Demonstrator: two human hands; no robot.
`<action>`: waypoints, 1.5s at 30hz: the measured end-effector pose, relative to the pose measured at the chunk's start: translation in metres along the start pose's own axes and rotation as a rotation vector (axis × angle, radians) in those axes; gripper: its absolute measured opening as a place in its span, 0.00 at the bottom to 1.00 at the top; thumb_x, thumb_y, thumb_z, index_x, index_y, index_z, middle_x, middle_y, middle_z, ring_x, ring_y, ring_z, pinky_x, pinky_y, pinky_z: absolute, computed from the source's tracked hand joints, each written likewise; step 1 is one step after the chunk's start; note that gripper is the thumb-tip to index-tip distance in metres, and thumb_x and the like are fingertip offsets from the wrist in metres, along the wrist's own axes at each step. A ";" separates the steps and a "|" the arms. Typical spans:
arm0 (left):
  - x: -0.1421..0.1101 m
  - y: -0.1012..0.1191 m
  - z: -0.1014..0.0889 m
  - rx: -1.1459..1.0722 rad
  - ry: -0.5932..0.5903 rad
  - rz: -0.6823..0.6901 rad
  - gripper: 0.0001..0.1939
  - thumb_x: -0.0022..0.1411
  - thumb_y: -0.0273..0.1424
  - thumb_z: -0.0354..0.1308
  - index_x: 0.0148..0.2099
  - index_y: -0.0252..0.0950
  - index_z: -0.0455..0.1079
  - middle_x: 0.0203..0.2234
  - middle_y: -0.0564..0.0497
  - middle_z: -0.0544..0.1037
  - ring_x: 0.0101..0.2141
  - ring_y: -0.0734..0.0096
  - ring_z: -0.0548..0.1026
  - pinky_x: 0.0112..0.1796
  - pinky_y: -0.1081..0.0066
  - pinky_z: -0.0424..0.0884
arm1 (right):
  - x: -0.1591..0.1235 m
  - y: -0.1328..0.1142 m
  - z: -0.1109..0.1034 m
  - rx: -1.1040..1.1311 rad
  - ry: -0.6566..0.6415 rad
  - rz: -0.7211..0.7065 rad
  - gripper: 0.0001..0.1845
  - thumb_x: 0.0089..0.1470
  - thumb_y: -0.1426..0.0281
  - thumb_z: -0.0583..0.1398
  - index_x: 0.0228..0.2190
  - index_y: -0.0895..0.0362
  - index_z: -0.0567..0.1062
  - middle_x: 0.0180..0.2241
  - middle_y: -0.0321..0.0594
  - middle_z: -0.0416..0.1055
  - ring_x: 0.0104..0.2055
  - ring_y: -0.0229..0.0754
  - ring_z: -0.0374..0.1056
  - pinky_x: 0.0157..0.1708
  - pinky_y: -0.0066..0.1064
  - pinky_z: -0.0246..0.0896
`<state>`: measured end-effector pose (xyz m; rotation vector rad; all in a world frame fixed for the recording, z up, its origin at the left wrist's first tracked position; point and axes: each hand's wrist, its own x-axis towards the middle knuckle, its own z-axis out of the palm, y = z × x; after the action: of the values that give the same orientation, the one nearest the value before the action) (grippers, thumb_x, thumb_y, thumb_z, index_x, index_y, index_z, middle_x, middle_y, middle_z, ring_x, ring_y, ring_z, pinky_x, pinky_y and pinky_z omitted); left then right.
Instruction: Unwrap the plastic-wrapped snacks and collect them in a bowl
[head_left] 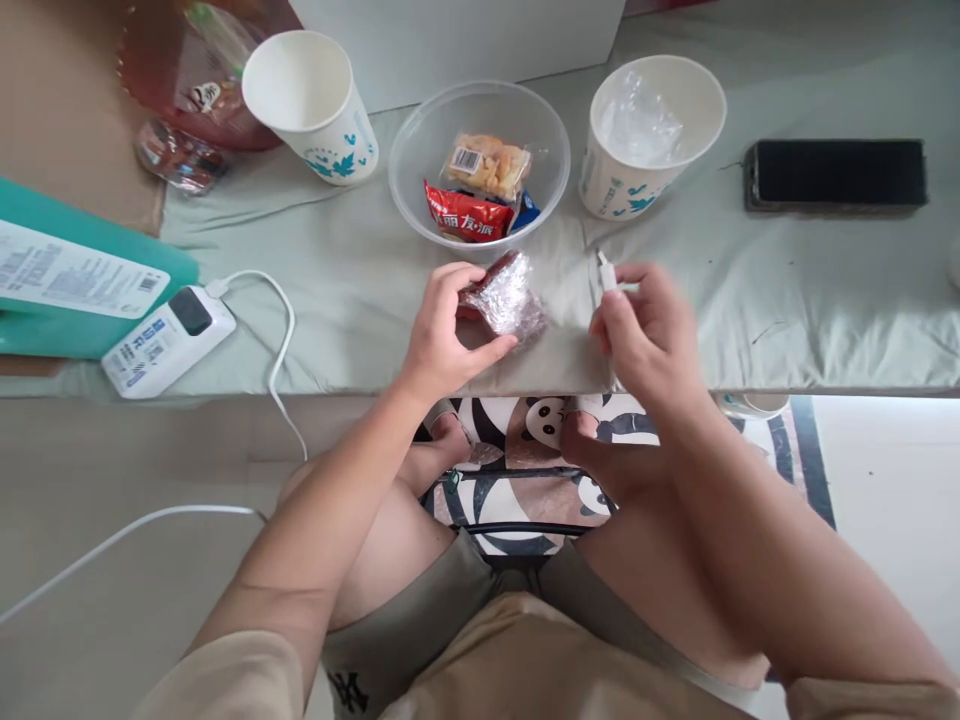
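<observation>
My left hand (442, 330) is closed around a small snack in a clear crinkled wrapper (508, 296), holding it just above the near edge of the cloth-covered table (787, 300). My right hand (645, 330) is to its right, fingers pinched on a small white strip (606, 273) that looks like a torn piece of wrapper. A clear plastic bowl (480, 110) behind the hands holds a red snack packet (466, 215) and a pale wrapped pastry (487, 163).
Two white paper cups flank the bowl: an empty one (311, 105) at left, one holding clear wrappers (649, 135) at right. A black phone (836, 173) lies far right. A white charger with cable (166, 338) and a teal box (75, 270) sit at left.
</observation>
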<state>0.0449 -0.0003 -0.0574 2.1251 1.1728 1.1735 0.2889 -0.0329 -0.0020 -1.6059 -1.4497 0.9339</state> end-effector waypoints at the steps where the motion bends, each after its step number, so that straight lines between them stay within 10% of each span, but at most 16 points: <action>1: 0.000 0.001 0.000 0.007 -0.010 -0.012 0.39 0.54 0.53 0.71 0.60 0.42 0.63 0.55 0.40 0.71 0.57 0.48 0.72 0.54 0.52 0.75 | -0.005 -0.006 0.005 0.119 -0.115 0.034 0.18 0.67 0.51 0.55 0.41 0.53 0.73 0.24 0.34 0.68 0.22 0.37 0.61 0.26 0.31 0.58; 6: 0.002 0.007 -0.002 0.013 -0.032 -0.076 0.39 0.52 0.57 0.70 0.57 0.43 0.65 0.54 0.40 0.72 0.57 0.47 0.72 0.53 0.52 0.76 | -0.010 -0.025 0.029 0.323 -0.400 0.152 0.32 0.62 0.40 0.56 0.24 0.56 0.72 0.17 0.33 0.63 0.18 0.32 0.57 0.21 0.28 0.53; 45: 0.008 0.008 -0.002 0.015 -0.017 -0.104 0.33 0.50 0.48 0.71 0.55 0.44 0.68 0.53 0.42 0.75 0.57 0.45 0.74 0.58 0.49 0.73 | -0.010 -0.024 0.012 0.020 -0.554 0.323 0.23 0.67 0.57 0.55 0.22 0.55 0.69 0.17 0.35 0.73 0.16 0.35 0.68 0.19 0.27 0.59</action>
<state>0.0493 0.0015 -0.0469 2.0542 1.2723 1.1024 0.2671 -0.0404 0.0143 -1.6720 -1.5460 1.6753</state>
